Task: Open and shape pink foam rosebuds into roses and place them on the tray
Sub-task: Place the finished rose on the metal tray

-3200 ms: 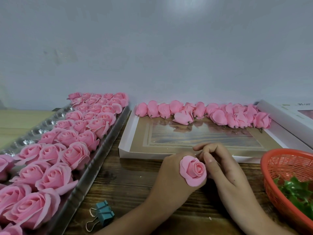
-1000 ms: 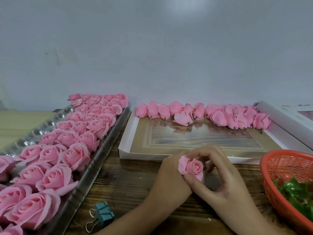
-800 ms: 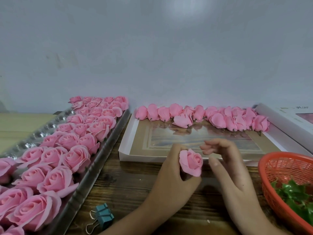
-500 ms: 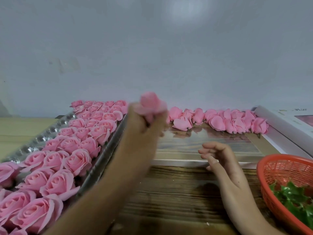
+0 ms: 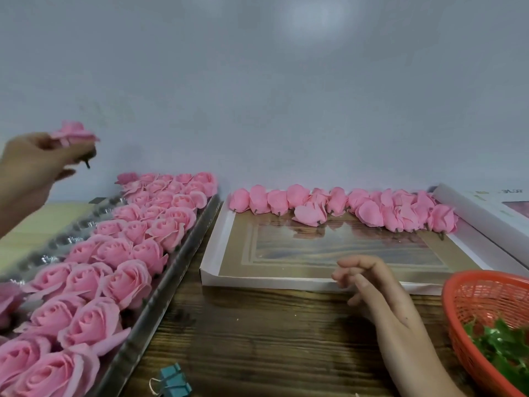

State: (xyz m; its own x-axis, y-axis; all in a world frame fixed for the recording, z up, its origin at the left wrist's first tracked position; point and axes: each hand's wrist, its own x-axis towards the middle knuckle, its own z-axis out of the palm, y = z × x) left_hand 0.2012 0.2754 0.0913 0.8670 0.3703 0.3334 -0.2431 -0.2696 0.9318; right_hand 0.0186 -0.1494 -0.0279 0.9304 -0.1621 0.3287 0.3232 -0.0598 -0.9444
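Observation:
My left hand (image 5: 31, 164) is raised at the far left, above the back of the tray, and pinches an opened pink foam rose (image 5: 75, 133) by its base, a short dark stem poking out below. The long silver tray (image 5: 169, 277) runs along the left and carries several rows of opened roses (image 5: 114, 253). A row of closed pink rosebuds (image 5: 343, 207) lies along the far edge of a flat white box (image 5: 211, 262). My right hand (image 5: 372, 285) hovers over the box's near edge, fingers loosely curled and holding nothing.
An orange plastic basket (image 5: 461, 293) with green leaves (image 5: 503, 345) stands at the right front. A teal binder clip (image 5: 173, 382) lies on the wooden table near the front edge. A white box lid (image 5: 483, 216) leans at the far right. A grey wall rises behind.
My left hand has carried the shaped rose up and to the left, from mid-table to above the tray. My right hand let go of the rose and stays near the box edge.

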